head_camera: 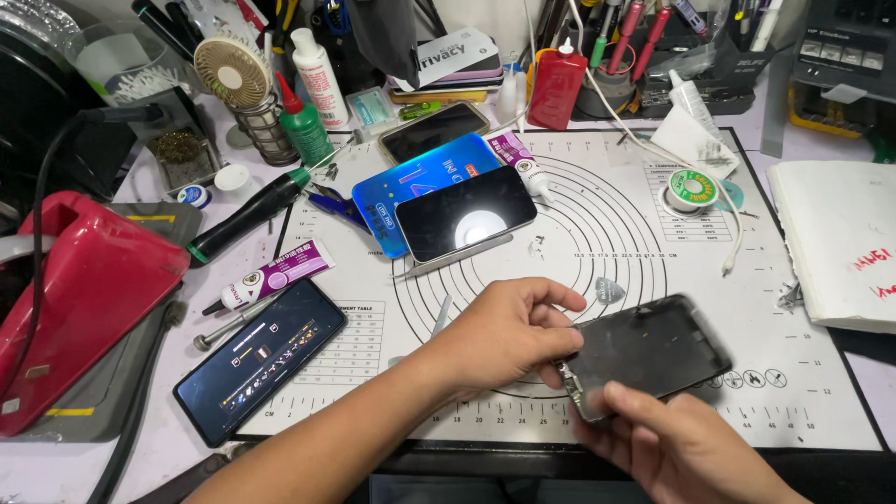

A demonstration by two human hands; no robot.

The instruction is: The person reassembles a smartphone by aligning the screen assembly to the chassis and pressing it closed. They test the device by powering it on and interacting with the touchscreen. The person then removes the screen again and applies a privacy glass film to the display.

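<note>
right hand (pixel 686 448), partly cut off, and left hand (pixel 509 336) fingers pinch dark phone panel (pixel 649 350).

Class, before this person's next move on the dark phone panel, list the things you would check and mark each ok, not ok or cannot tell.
1. Both hands on the dark phone panel: ok; left hand and right hand grip its near-left corner.
2. Panel supported: ok; its far end seems to rest on the white work mat.
3. Corner connection freed: cannot tell, fingers cover it.
4. Grey pick within reach: ok, just beyond the panel.
5. Mat clear nearby: not ok; glue tube, lit phone, stacked phones.
</note>
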